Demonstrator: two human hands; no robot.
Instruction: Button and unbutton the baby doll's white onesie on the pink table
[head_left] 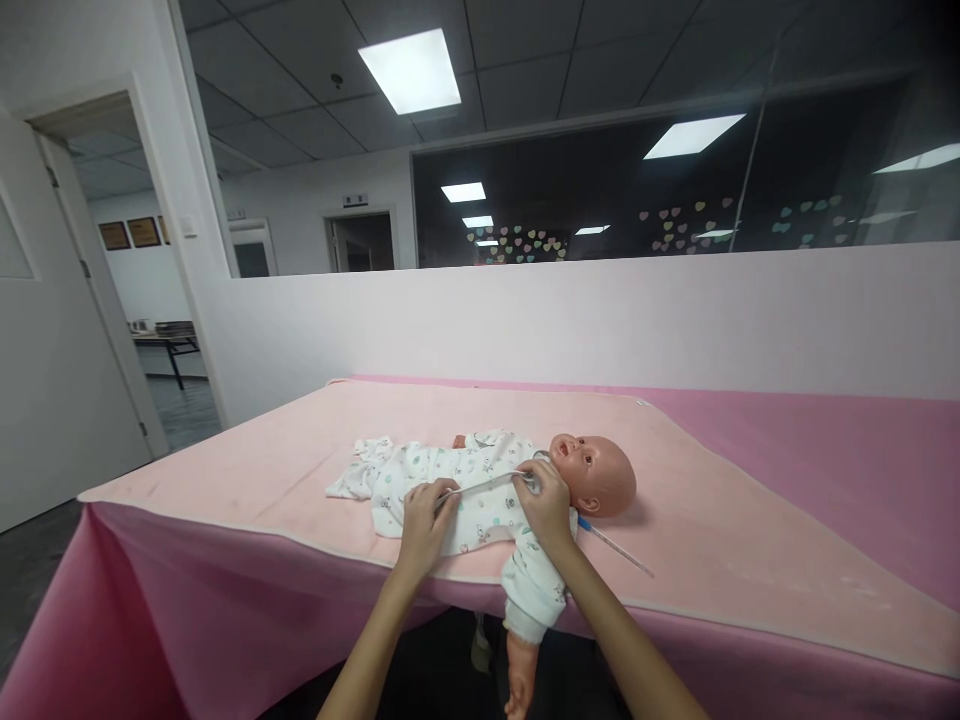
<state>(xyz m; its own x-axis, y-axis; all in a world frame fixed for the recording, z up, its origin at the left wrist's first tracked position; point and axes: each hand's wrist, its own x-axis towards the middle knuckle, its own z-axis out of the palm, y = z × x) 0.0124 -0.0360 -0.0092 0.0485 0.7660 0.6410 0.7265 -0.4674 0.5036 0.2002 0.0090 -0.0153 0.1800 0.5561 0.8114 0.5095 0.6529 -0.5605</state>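
Note:
A baby doll [600, 475] lies on its back on a table, head to the right, in a white patterned garment [480, 525]. Across its front, a pale strip runs between my hands; it looks like the edge of the garment. My left hand [427, 515], fingers closed, pinches the strip's left end over the doll's lower body. Up by the neck, my right hand [546, 497] pinches the other end. One doll arm [521, 665] hangs past the table's front edge. Beside the head lies a thin stick with a blue end [615, 547], partly behind my right wrist.
A peach-coloured mat [750, 540] covers the table over a pink cloth [240, 590] that drapes down in front. Behind stands a low white wall [600, 325] with glass above. An open door [60, 320] is at the left.

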